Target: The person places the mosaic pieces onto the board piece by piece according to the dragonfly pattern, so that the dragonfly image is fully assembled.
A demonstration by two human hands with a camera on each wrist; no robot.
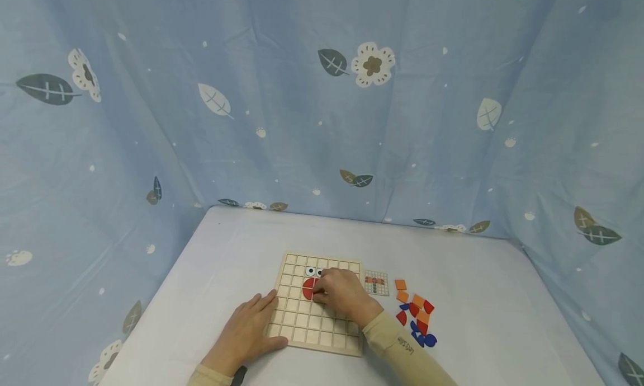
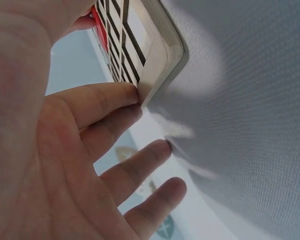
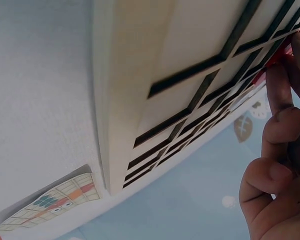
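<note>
1. Head view: you are resting your left hand (image 1: pixel 247 333), fingers straight and spread, flat on the pale grey table (image 1: pixel 503 319) against the left edge of the square wooden grid board (image 1: pixel 302 324). Your right hand (image 1: pixel 342 293) is lying over the board's middle, fingers curled down onto a red rounded tile (image 1: pixel 307 288) sitting in the grid just below two small eye tiles (image 1: pixel 311 271). A small pattern card (image 1: pixel 377 283) and a pile of loose orange, red and blue tiles (image 1: pixel 416 313) are lying right of the board.
2. Left wrist view: your straight fingers (image 2: pixel 107 97) are touching the board's rim (image 2: pixel 162 55), holding nothing.
3. Right wrist view: your fingertips (image 3: pixel 280 100) are pressing the red tile (image 3: pixel 275 59) into the board (image 3: pixel 190 35); the card (image 3: pixel 55 197) is lying beside it.
</note>
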